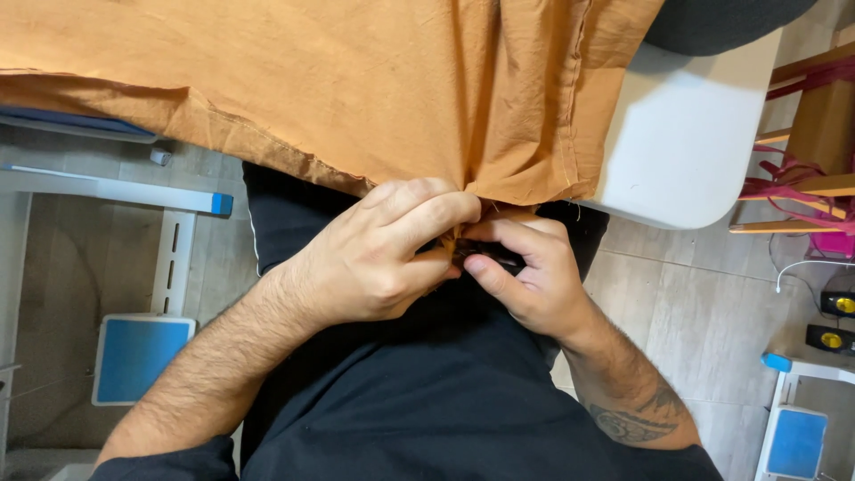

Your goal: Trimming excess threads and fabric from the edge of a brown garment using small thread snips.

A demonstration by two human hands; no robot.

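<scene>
A large orange cloth (356, 80) hangs over the white table (677, 134) and down toward my lap. My left hand (383, 258) pinches the bunched lower edge of the cloth, fingers curled over it. My right hand (525, 276) meets it from the right, thumb and fingers closed on the same gathered edge and on a small dark object that is mostly hidden between the fingers. Both hands rest above my black-clothed lap (427, 392).
A white metal frame with blue pads (138, 356) stands on the tiled floor at left. At right are a wooden stand with pink straps (802, 169), a white cable, small black-and-yellow devices (833, 338) and another blue-padded foot (795, 441).
</scene>
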